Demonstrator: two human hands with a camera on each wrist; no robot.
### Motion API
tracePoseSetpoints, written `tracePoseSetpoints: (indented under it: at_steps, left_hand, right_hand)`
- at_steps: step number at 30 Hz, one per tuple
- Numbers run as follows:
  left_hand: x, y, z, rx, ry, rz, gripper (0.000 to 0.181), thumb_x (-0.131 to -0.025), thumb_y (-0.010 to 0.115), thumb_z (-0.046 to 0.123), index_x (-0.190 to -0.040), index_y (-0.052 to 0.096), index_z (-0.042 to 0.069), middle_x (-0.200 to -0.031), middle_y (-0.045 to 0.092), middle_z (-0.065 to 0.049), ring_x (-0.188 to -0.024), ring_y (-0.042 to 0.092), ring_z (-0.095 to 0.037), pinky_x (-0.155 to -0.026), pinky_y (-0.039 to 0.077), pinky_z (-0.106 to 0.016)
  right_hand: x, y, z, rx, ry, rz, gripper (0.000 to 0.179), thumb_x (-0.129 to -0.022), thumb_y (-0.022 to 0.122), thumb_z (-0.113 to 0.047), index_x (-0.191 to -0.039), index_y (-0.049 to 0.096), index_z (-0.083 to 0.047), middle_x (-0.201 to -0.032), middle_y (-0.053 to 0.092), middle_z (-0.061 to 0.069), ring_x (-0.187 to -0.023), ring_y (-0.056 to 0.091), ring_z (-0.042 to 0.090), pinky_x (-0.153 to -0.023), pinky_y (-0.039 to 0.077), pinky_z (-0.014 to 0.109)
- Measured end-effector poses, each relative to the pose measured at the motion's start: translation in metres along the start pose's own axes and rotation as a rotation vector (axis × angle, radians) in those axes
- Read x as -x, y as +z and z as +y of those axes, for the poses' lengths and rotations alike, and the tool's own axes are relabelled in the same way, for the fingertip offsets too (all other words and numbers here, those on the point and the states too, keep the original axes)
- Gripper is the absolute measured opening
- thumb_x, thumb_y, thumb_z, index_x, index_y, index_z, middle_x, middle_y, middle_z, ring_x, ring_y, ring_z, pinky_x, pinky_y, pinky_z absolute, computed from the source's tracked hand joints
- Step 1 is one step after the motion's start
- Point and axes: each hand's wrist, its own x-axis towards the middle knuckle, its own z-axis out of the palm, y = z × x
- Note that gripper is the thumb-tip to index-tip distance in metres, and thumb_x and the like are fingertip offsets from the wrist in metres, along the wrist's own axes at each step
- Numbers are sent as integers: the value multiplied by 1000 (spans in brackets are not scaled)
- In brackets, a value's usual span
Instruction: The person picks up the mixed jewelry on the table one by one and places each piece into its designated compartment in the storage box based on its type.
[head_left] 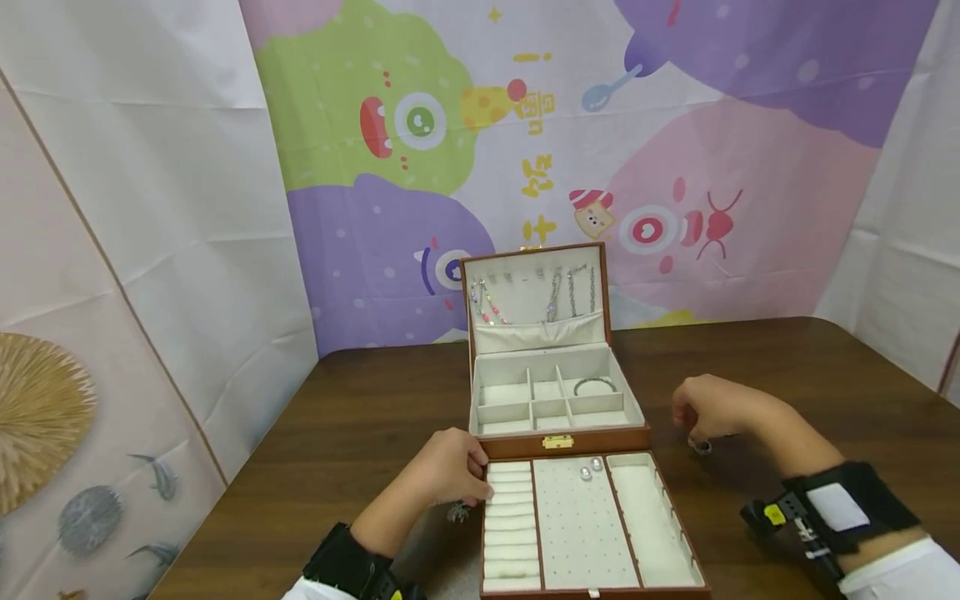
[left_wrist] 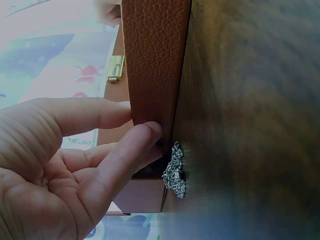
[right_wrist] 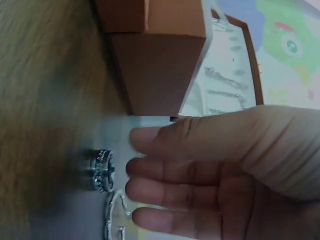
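Observation:
A brown jewelry box [head_left: 517, 444] with a raised lid stands in the middle, its cream-lined tray [head_left: 588, 533] lying in front. At the tray's left wall my left hand [head_left: 442, 467] pinches the edge, thumb at the rim and a fingertip on the leather side [left_wrist: 155, 65]. A heap of silver chain [left_wrist: 174, 172] lies on the table under that hand. Right of the box, my right hand [head_left: 723, 408] hovers just above silver rings [head_left: 700, 447]. In the right wrist view its fingers are apart from the stacked rings [right_wrist: 103, 170]; a silver bracelet [right_wrist: 110, 215] lies beside them.
Necklaces [head_left: 553, 296] hang inside the lid [head_left: 517, 260]. One compartment of the box holds a bangle [head_left: 595, 382]. Two pearl-like earrings [head_left: 586, 473] sit on the tray's dotted middle panel. The dark wooden table [head_left: 382, 383] meets a cartoon-printed curtain [head_left: 555, 167] behind.

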Motion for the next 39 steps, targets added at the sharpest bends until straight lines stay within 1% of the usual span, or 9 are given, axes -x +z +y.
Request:
tracePoseSetpoints:
  at_steps: [3,8,13,19,26,29,33,36,39]
  left_hand:
    - [0,0,0,-5,5,2,30,-74,82,-1,-97,65,-9,-77,64,-7,-56,67,-20,-58,56,-31]
    - [0,0,1,-3,14,4,30,-73,82,-2,-97,65,-9,-77,64,-7,-56,67,-20,-57,56,-31]
    - [1,1,2,2,14,4,29,-74,82,-3,-96,65,-9,-77,64,-7,-56,67,-21,-56,56,-31]
    - [1,1,4,-46,41,15,30,-74,83,0,-96,66,-10,-77,66,-7,-54,65,-18,-56,55,-30]
    - [4,-2,13,-265,145,69,20,-76,83,12,-89,73,1,-75,68,0,-66,61,-11,-63,52,-29]
    - [5,-3,19,-289,174,99,15,-81,79,16,-89,73,4,-77,67,3,-71,62,-11,-65,51,-29]
    - [5,-4,31,-204,195,148,24,-87,74,22,-104,70,5,-85,68,1,-78,64,-13,-66,52,-30]
    - [5,-3,41,-73,224,173,34,-90,72,27,-117,66,7,-98,68,-3,-85,66,-16,-67,53,-30]
    - [3,0,52,78,262,159,36,-91,71,27,-121,63,7,-111,64,-6,-95,65,-19,-73,54,-31]
  right_hand:
    - [1,2,4,7,45,-21,25,-64,81,4,-76,65,-10,-73,58,-3,-60,52,11,-51,46,28]
    - [2,8,6,-33,107,-48,24,-65,79,6,-73,63,-11,-70,55,-1,-50,52,12,-46,44,26]
    - [1,11,7,-25,101,-36,25,-65,79,8,-71,62,-11,-67,55,-2,-48,52,11,-45,44,26]
    - [1,8,6,18,40,-3,24,-63,76,5,-69,63,-14,-67,55,-6,-55,50,9,-47,44,26]
    - [6,-9,-11,-37,-102,55,18,-69,77,-3,-74,66,-17,-69,56,-11,-62,50,6,-54,46,26]
    - [9,-18,-24,-55,-156,102,17,-72,78,-6,-77,67,-19,-70,57,-13,-63,51,5,-57,48,26]
    - [14,-25,-44,-71,-239,177,16,-75,77,-6,-82,68,-18,-73,58,-14,-64,53,3,-58,49,24]
    - [15,-26,-61,-84,-318,230,16,-76,76,-4,-86,68,-15,-76,59,-12,-65,54,1,-58,50,24]
    - [15,-25,-76,-86,-399,290,19,-77,75,-1,-88,67,-14,-80,59,-11,-66,55,1,-58,50,24]
